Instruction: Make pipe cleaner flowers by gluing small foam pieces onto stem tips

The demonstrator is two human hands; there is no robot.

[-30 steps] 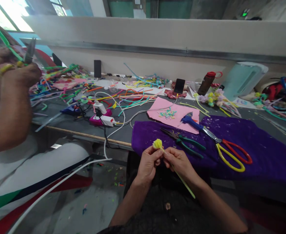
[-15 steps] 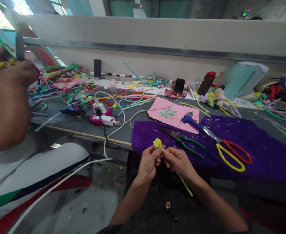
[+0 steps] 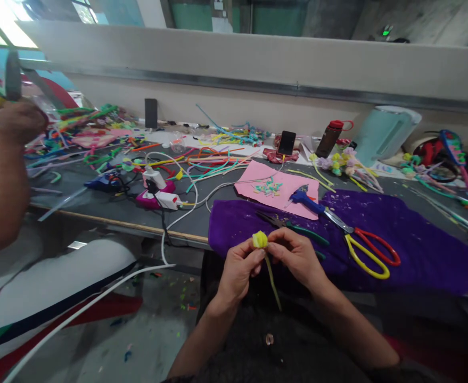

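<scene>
Both forearms angle in from bottom edge, wrists bent a bit, hands meeting approx. mid-view. L hand [image 3: 237, 268]: thumb & forefinger pinched tight on base of yellow flower [image 3: 260, 240], other fingers curled under. R hand [image 3: 297, 255]: thumb & fingertips nearly closed, gripping same base from R side.

Counts: 1 flower, w/ 1 stem [image 3: 272, 284]; 1 pr scissors [image 3: 351, 230]; 1 pr pliers [image 3: 308, 233], partly hidden behind R hand; 1 pink sheet [image 3: 253, 170]; 1 bottle [image 3: 326, 142].

Flower's betw. the hands, in front of purple cloth [image 3: 401, 229]. Head points up; stem hangs down, long axis near vert., lower end tilted slightly R. Scissors & pliers lie on cloth.
</scene>
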